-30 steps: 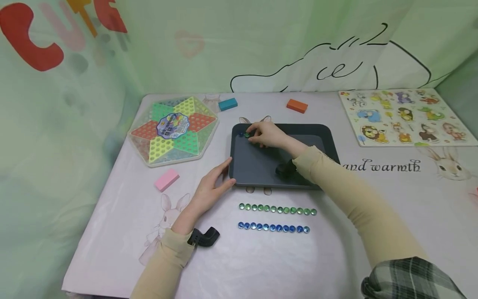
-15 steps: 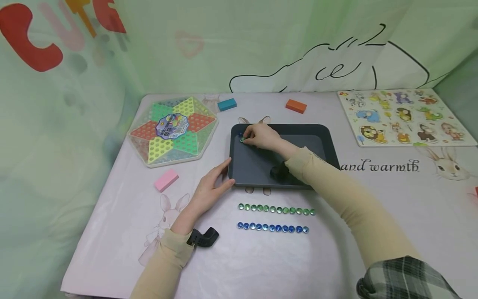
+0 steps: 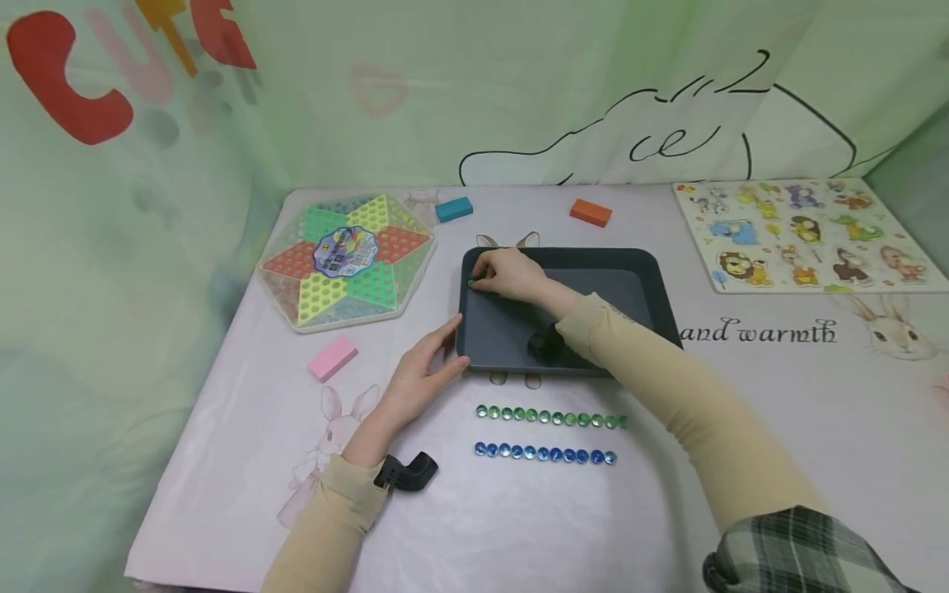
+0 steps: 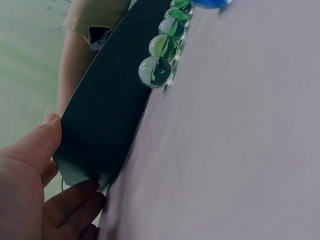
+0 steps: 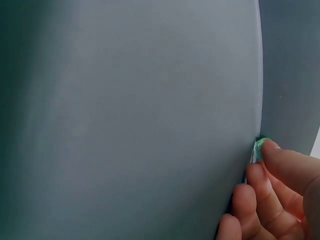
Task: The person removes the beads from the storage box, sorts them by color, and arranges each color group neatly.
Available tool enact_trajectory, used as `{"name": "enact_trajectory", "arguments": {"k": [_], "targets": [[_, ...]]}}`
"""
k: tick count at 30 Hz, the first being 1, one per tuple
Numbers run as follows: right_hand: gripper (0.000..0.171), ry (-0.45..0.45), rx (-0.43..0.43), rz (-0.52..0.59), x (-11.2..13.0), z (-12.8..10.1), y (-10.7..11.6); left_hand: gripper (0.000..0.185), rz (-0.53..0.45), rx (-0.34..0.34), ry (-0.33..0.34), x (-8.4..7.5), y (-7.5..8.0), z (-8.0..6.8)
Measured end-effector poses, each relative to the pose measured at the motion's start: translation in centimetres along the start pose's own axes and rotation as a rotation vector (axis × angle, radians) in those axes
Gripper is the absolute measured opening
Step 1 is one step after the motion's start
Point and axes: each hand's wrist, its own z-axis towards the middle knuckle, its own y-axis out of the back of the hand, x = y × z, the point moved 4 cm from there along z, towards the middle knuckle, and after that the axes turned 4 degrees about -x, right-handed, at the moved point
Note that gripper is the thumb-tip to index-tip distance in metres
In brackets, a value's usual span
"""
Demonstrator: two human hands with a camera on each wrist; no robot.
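My right hand (image 3: 498,276) reaches into the far left corner of a dark grey tray (image 3: 663,288). Its fingertips (image 5: 272,150) curl over a green marble (image 5: 258,148) and hold it against the tray's (image 5: 125,125) left wall. The green marble (image 3: 471,282) just shows at the fingertips in the head view. My left hand (image 3: 423,371) rests with straight fingers at the tray's near left corner, thumb on the rim (image 4: 107,115). In front of the tray lie a row of green marbles (image 3: 552,417) and a row of blue marbles (image 3: 544,453).
A hexagonal Chinese checkers board (image 3: 346,259) lies at the left, with a pink block (image 3: 333,357) in front of it. A teal block (image 3: 453,209) and an orange block (image 3: 591,212) sit behind the tray. An animal puzzle board (image 3: 808,235) is at the far right.
My right hand has slid left across the tray's far corner, bringing the green marble up to the left wall. The left hand has stayed at the tray's corner.
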Motion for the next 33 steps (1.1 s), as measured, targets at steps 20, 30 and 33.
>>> {"name": "enact_trajectory", "arguments": {"k": [20,30,33], "targets": [[0.022,0.002,0.017,0.091,-0.1,-1.5,1.8,0.061,0.010,-0.008,-0.007,-0.1,0.0,0.0],[0.023,0.002,0.007,0.160,0.1,-4.7,5.0,0.060,0.003,-0.024,-0.001,-0.3,0.1,-0.3],[0.022,0.007,-0.005,0.186,0.2,-6.1,5.9,0.060,0.000,-0.027,-0.002,-0.3,0.0,-0.3]]}}
